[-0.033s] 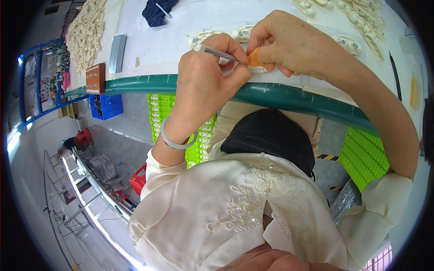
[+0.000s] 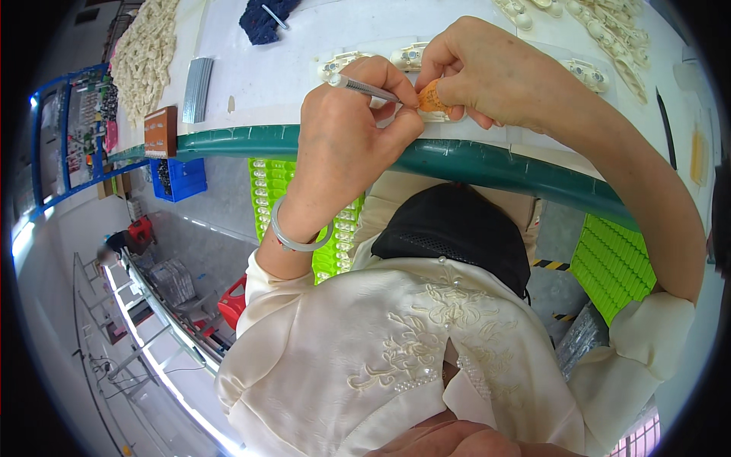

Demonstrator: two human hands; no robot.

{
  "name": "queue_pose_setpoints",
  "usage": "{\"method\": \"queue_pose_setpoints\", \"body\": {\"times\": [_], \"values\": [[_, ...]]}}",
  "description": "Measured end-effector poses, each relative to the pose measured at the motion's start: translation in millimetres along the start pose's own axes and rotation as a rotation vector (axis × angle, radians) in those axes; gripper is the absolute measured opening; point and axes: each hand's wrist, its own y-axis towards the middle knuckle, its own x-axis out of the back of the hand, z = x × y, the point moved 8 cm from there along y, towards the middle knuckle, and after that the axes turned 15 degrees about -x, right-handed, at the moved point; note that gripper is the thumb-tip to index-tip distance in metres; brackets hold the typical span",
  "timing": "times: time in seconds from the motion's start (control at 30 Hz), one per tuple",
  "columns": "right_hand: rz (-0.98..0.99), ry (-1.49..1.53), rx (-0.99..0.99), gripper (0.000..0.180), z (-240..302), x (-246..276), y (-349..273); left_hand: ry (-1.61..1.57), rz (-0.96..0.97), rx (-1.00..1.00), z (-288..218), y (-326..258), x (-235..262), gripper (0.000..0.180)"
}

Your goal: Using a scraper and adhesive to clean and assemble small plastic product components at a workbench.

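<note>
My left hand [image 2: 350,126] is closed around a slim silver pen-shaped tool [image 2: 365,87] with a ridged grip. The tool slants down to the right, its tip hidden near my fingertips. My right hand [image 2: 476,76] pinches a small orange piece [image 2: 431,97] with dark marks; its exact kind I cannot make out. Both hands' fingertips meet close to the table's near edge. Beneath them a cream plastic part [image 2: 435,117] shows partly. Just beyond my hands lie similar cream plastic housings [image 2: 409,57] with small metallic insides, and another [image 2: 586,74] rests beyond my right wrist.
A green padded edge [image 2: 236,141] borders the white table [image 2: 304,34]. Cream parts are heaped at the far left [image 2: 148,57] and far right [image 2: 617,38]. Grey strips [image 2: 199,90], a brown block [image 2: 161,132] and a dark blue cloth [image 2: 263,21] lie about. Green trays [image 2: 270,190] stand below.
</note>
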Motion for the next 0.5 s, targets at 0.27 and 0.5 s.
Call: {"method": "queue_pose_setpoints", "body": {"times": [0.27,0.5], "values": [[-0.033,-0.322,-0.077,0.009,15.8,-4.0,6.1,-0.295,-0.069,0.060,24.2,3.7,30.2,0.010],[0.012,-0.307,-0.106,0.008,16.4,-2.8,9.3,-0.331,-0.085,0.180,37.1,-19.0,58.7,0.016]]}}
